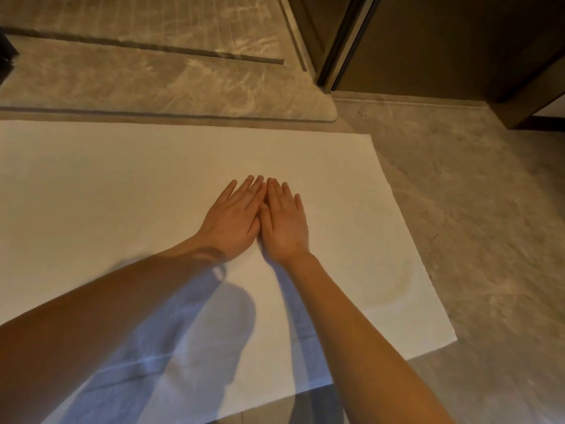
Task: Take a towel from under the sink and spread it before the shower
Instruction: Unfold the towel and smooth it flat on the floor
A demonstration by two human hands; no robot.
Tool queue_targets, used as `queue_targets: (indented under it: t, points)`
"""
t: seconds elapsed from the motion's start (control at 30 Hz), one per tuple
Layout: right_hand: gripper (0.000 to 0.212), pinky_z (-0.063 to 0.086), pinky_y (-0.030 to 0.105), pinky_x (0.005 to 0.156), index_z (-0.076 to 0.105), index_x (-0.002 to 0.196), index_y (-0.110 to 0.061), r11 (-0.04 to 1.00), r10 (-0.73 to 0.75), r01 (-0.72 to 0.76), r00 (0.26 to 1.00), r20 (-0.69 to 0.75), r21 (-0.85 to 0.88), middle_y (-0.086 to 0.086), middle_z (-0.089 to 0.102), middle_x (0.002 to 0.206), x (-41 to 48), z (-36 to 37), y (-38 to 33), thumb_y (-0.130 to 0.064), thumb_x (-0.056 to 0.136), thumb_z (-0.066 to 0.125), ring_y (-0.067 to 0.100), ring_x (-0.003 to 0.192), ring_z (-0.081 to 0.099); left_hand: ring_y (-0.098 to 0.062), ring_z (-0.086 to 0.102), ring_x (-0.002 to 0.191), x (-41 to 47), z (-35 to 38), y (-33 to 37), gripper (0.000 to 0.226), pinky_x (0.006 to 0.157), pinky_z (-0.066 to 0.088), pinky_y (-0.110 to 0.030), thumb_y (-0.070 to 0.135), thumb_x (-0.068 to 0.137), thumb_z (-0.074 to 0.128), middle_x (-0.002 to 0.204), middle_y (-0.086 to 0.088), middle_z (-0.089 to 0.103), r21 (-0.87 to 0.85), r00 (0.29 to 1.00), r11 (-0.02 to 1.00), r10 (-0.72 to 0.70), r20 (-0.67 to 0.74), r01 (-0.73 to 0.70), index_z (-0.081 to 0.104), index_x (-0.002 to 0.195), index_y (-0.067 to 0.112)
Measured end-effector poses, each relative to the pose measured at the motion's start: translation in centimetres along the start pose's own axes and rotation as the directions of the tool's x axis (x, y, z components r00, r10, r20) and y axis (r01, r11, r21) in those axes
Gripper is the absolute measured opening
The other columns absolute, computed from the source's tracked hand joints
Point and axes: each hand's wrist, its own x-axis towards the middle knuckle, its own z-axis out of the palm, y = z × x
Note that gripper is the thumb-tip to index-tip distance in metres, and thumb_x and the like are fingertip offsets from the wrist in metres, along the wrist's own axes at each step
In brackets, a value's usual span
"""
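White towel (153,185) lies spread flat on the marble floor (474,209), filling the frame's centre. Left hand (232,218) and right hand (284,221) press on it side by side, fingers straight, gripping nothing.

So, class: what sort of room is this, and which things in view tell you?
Probably a bathroom: a white towel lies spread on a marble-look tiled floor, beside a raised stone threshold like a shower's.
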Motion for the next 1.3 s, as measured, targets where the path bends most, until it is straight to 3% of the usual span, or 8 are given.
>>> queue_targets:
  t: [0.17, 0.47, 0.6, 0.67, 0.77, 0.93, 1.1, 1.3]
  points:
    - [0.058, 0.0, 0.036, 0.121, 0.012, 0.157, -0.021, 0.992, -0.023, 0.028, 0.999, 0.036, -0.122, -0.003, 0.012, 0.164, 0.4, 0.1, 4.6, -0.04, 0.102, 0.018, 0.016, 0.151, 0.004, -0.019, 0.007, 0.15, 0.7, 1.2, -1.7, 0.062, 0.121, -0.001, -0.037, 0.039, 0.1, 0.019, 0.162, -0.006, 0.01, -0.024, 1.0, 1.0, 0.015, 0.003, -0.015, 0.012, 0.154, 0.01]
    - [0.058, 0.003, 0.04, 0.122, 0.009, 0.157, -0.015, 0.928, 0.331, -0.334, 0.942, -0.047, -0.165, 0.003, 0.009, 0.164, -2.5, -5.0, 16.6, -0.038, 0.104, 0.017, 0.019, 0.151, 0.005, -0.016, -0.003, 0.15, 0.7, 1.6, -1.7, 0.064, 0.121, -0.004, -0.036, 0.043, 0.099, 0.009, 0.163, -0.002, -0.002, 0.011, 1.0, 1.0, -0.003, 0.013, 0.003, -0.002, 0.154, 0.014]
    - [0.059, 0.006, 0.04, 0.122, 0.001, 0.156, -0.011, 0.904, 0.395, -0.373, 0.916, 0.07, -0.209, 0.007, 0.0, 0.165, -1.9, -6.4, 16.6, -0.036, 0.105, 0.02, 0.022, 0.151, 0.0, -0.017, -0.005, 0.15, 0.8, 0.9, -1.3, 0.063, 0.121, -0.006, -0.036, 0.042, 0.101, 0.015, 0.163, -0.003, -0.003, -0.04, 1.0, 0.999, -0.001, 0.024, 0.002, -0.001, 0.155, 0.013]
    - [0.061, 0.01, 0.039, 0.121, 0.005, 0.156, -0.007, 0.926, 0.354, -0.338, 0.932, 0.075, -0.169, 0.01, 0.003, 0.164, 0.1, -7.1, 14.4, -0.035, 0.105, 0.025, 0.025, 0.151, 0.004, -0.019, -0.002, 0.15, 2.0, -0.1, -1.5, 0.062, 0.121, -0.004, -0.035, 0.04, 0.102, 0.019, 0.163, -0.005, 0.001, -0.071, 1.0, 0.997, 0.003, -0.01, -0.003, 0.003, 0.155, 0.012]
    - [0.056, 0.009, 0.034, 0.121, 0.014, 0.155, -0.008, 0.993, 0.117, -0.118, 0.993, -0.031, -0.029, 0.008, 0.013, 0.163, 4.5, -5.9, 7.7, -0.031, 0.106, 0.03, 0.023, 0.15, 0.009, -0.022, 0.005, 0.15, 5.5, -1.7, -2.2, 0.059, 0.121, -0.001, -0.036, 0.033, 0.103, 0.026, 0.163, -0.008, 0.008, -0.054, 0.992, 0.999, -0.001, -0.128, -0.006, 0.01, 0.154, 0.008]
    - [0.054, 0.001, 0.035, 0.121, 0.011, 0.156, -0.014, 1.0, 0.02, -0.02, 0.999, 0.025, -0.012, 0.002, 0.011, 0.164, 9.5, -0.7, 0.3, -0.03, 0.106, 0.021, 0.019, 0.151, 0.003, -0.019, -0.001, 0.15, 8.9, -0.2, -3.9, 0.058, 0.121, -0.004, -0.038, 0.029, 0.102, 0.022, 0.164, -0.004, 0.003, 0.038, 0.999, 0.998, -0.048, -0.006, 0.048, 0.004, 0.154, 0.013]
    - [0.058, 0.001, 0.038, 0.121, 0.011, 0.157, -0.023, 0.992, -0.02, 0.023, 0.999, 0.027, -0.124, -0.005, 0.01, 0.164, 9.6, -0.5, 5.5, -0.043, 0.103, 0.018, 0.017, 0.151, 0.003, -0.019, 0.007, 0.15, 8.7, 1.8, -5.5, 0.059, 0.12, 0.0, -0.04, 0.041, 0.102, 0.022, 0.163, -0.004, 0.013, -0.03, 0.996, 0.998, -0.062, -0.069, 0.06, 0.015, 0.154, 0.014]
    - [0.057, 0.003, 0.037, 0.121, 0.012, 0.157, -0.017, 0.968, 0.178, -0.18, 0.984, -0.029, -0.174, 0.0, 0.01, 0.164, 8.2, -4.8, 16.7, -0.039, 0.105, 0.02, 0.018, 0.151, 0.004, -0.019, 0.007, 0.15, 8.7, 2.2, -5.6, 0.062, 0.121, 0.002, -0.041, 0.044, 0.101, 0.018, 0.162, -0.004, 0.011, -0.034, 0.996, 0.998, -0.051, -0.072, 0.048, 0.015, 0.154, 0.014]
